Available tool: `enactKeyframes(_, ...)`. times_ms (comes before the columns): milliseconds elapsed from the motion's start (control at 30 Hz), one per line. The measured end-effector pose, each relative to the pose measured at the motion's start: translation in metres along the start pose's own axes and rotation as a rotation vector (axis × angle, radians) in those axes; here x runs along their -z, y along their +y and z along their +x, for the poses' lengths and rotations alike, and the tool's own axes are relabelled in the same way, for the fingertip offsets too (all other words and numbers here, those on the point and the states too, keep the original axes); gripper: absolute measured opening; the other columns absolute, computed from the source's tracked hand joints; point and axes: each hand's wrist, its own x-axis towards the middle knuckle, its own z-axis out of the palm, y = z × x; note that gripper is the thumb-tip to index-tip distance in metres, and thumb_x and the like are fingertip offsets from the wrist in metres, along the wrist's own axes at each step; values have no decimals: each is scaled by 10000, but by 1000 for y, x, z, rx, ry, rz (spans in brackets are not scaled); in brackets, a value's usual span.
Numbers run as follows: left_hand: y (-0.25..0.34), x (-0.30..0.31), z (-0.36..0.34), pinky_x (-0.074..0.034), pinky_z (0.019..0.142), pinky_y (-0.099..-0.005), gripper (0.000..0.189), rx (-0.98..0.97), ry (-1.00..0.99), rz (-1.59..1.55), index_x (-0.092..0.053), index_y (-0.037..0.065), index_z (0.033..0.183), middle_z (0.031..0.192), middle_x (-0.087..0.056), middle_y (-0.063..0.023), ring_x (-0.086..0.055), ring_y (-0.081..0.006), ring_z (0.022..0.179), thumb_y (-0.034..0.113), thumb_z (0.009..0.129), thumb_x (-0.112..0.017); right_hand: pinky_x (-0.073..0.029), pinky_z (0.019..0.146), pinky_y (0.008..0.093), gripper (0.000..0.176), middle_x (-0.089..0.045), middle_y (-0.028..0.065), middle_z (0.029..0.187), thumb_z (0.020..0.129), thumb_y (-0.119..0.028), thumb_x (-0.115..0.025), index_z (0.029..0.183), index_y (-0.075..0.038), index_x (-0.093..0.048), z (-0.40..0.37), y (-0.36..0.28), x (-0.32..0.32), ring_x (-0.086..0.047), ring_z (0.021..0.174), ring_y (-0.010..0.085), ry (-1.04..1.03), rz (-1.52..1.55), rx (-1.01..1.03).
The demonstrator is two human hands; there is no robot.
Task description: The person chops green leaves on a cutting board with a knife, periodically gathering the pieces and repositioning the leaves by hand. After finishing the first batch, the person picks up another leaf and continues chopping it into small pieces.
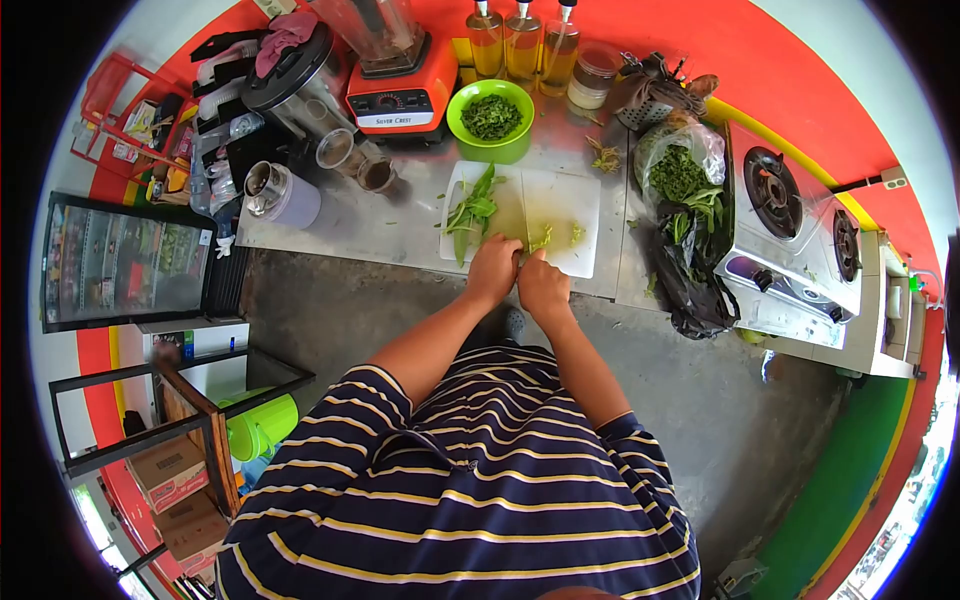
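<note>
A white cutting board [575,205] lies at the counter's front edge. Long green leaves [474,212] rest on its left part, and small pale green pieces [541,238] lie right of its middle. My left hand [495,266] is at the board's front edge, its fingers curled in, close to the leaves. Beside it, nearly touching, my right hand [543,284] is closed too, just below the pale pieces. Whatever either hand holds is too small or hidden to make out. Behind the board stands a green bowl [492,150] with chopped greens inside.
Behind are a red blender [400,95], oil bottles [523,45] and a jar [593,75]. Cups [377,177] and a white container [290,200] stand left. Bags of greens [685,170] and a gas stove [775,240] are on the right.
</note>
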Motion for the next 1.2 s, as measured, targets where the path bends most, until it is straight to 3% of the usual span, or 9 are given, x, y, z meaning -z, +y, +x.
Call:
enactKeyframes(367,2,-2,4,-482,759,-499,93,-14,-18,63,-683,12,829,826,-625,-214,-606,-413,844,56,831,-601,-577,798,475,341,-723,240,956,976,-291,-576,1086,26,-513,1,10,-8,-724,911,393,17,106,1)
enactKeyframes(833,10,-36,40,-493,784,-488,77,-146,-9,22,-693,23,839,849,-632,-199,-615,-407,857,26,822,-617,-562,840,477,396,-717,246,1006,984,-361,-588,1093,16,-532,4,64,6,-706,972,405,116,122,-159)
enactKeyframes(1000,7,-44,40,-488,791,-495,116,-236,-19,28,-690,22,843,855,-630,-205,-607,-410,869,4,803,-583,-562,833,478,362,-714,262,960,976,-337,-595,1041,19,-577,-7,54,16,-710,941,406,184,193,-148)
enactKeyframes(1200,8,-41,37,-492,769,-501,105,-202,-41,39,-681,13,823,836,-632,-196,-611,-403,845,1,766,-594,-574,776,475,294,-727,229,914,986,-290,-561,1029,1,-577,-7,33,9,-725,884,385,181,162,-131)
